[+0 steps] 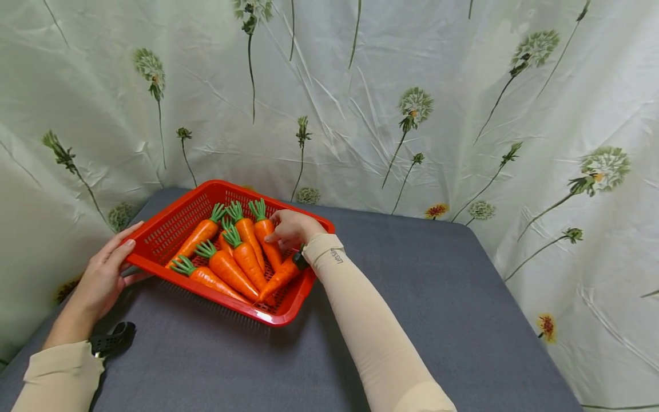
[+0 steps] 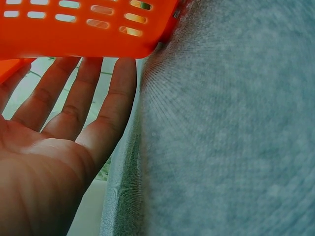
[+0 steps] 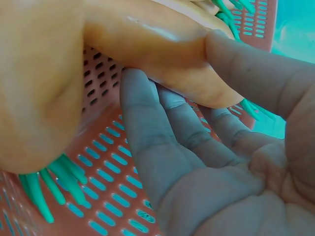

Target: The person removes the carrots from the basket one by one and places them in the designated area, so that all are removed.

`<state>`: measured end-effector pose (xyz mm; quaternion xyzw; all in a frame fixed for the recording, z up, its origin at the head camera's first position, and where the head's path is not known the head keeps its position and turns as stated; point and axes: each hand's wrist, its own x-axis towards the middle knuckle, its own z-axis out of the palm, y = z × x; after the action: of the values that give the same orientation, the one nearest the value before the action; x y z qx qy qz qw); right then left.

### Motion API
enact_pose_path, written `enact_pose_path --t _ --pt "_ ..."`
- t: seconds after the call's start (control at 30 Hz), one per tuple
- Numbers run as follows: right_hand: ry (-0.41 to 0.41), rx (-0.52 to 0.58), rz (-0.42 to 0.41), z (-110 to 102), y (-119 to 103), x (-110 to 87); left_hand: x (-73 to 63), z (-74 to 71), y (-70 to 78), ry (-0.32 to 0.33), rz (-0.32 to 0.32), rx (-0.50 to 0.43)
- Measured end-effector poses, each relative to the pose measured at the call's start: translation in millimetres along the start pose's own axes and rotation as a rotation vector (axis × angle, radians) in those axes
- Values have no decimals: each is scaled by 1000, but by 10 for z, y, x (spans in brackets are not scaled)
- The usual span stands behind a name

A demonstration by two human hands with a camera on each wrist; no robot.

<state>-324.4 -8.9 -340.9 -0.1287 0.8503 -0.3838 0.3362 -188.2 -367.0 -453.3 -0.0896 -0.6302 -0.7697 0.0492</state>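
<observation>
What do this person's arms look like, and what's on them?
Both arms wear cream sleeves: the left sleeve and the right sleeve, which has dark lettering near its cuff. A black strap shows at the left wrist, a small black item at the right. Neither the left grip nor right grip is gloved.

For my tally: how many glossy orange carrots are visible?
8, in the red perforated plastic basket: four carrots at back, three front left, one right, near the bare right hand. Others may be hidden.

Orange carrots (image 1: 248,263) with green tops (image 1: 231,233), red basket (image 1: 268,316), grey tabletop (image 1: 412,286), dandelion-patterned white curtain (image 1: 355,131)
</observation>
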Motion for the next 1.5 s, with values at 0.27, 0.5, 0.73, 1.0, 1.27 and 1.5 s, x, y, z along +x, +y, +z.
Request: enact_pose_path --t 0.27,0.5,0.73,1.0,1.27,1.5 --pt "20 18 -19 -27 -34 -24 0 -5 -5 -7 7 -11" --pt "65 -17 -56 -34 -60 -20 -8 -5 -6 -10 14 7" --pt "102 -21 -79 -65 -106 -51 -12 -3 -3 -3 7 22" --pt "134 -22 -95 -133 -132 -87 -10 -8 -8 -6 12 18" --pt "148 4 -97 -210 -141 -143 -10 -8 -11 -10 12 50" --pt "152 56 -96 -237 -178 -195 -13 -28 -31 -19 21 54"
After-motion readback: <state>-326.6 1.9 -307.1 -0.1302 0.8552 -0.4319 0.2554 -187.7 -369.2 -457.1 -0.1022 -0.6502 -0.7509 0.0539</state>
